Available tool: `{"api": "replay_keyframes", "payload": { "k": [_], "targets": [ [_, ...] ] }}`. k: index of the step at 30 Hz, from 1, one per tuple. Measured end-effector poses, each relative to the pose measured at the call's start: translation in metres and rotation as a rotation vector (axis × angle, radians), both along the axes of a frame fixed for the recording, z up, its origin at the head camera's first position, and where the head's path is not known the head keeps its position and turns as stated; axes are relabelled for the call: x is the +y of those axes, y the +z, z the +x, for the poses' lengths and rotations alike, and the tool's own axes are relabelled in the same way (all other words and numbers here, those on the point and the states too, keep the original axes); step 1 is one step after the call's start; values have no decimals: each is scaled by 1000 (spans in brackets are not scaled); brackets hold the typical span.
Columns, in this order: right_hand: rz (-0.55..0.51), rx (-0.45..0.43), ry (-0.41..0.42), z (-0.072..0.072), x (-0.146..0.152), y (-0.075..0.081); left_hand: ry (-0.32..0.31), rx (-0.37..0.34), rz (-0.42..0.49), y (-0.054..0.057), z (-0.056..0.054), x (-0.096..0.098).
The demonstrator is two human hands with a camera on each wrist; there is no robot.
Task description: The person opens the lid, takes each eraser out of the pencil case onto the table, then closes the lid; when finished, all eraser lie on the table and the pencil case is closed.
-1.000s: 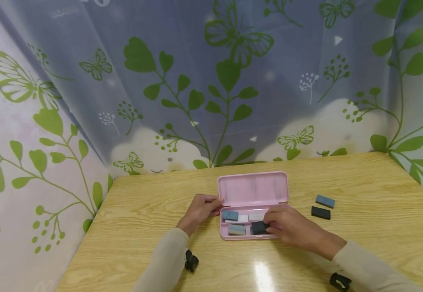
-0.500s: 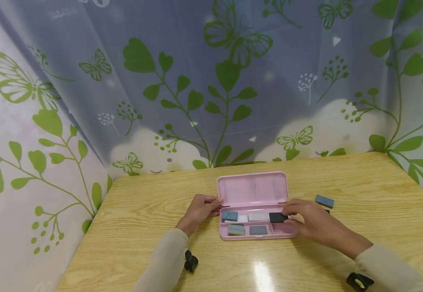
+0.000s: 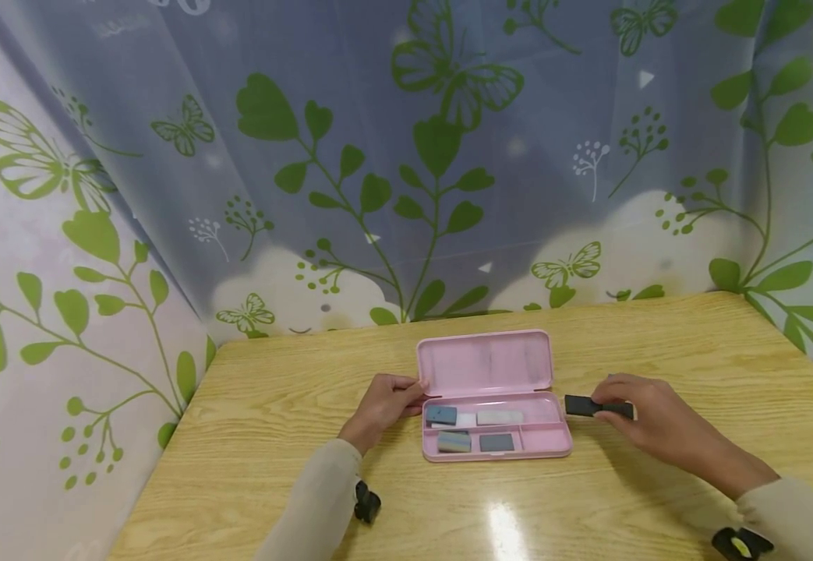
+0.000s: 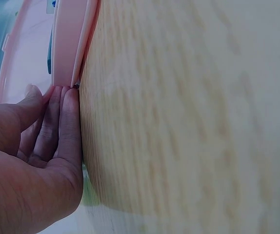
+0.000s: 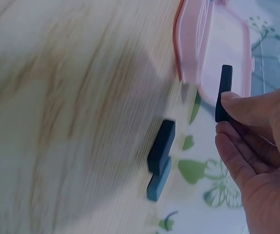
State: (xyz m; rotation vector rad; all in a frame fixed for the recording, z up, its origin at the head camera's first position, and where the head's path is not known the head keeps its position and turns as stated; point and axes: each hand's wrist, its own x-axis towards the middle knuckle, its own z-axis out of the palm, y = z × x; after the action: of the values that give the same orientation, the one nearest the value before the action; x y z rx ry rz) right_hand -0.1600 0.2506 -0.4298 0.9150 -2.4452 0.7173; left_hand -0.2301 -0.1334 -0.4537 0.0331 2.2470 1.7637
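Right of centre in the head view, we see the right hand (image 3: 659,414) pinching a black block (image 3: 580,405) just beside the pink case (image 3: 490,374); the block's long axis runs sideways, from the fingertips toward the case, and the right hand is nearer to it than the left hand (image 3: 383,401). At upper left in the left wrist view, we find the left hand's thumb and fingers holding a corner of the case. Toward upper right in the right wrist view, the gripped block stands near-vertical, slim, dark and straight-edged, apart from a second black block (image 5: 161,146) and a blue block (image 5: 159,180).
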Motion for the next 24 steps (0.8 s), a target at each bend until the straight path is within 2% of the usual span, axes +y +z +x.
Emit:
{"api": "replay_keyframes", "payload": {
  "k": [14, 24],
  "targets": [
    [66, 25, -153, 0, 49, -3, 2, -4, 2, -1, -1, 0],
    [99, -94, -253, 2, 73, -9, 1, -7, 5, 0, -2, 0]
  ]
}}
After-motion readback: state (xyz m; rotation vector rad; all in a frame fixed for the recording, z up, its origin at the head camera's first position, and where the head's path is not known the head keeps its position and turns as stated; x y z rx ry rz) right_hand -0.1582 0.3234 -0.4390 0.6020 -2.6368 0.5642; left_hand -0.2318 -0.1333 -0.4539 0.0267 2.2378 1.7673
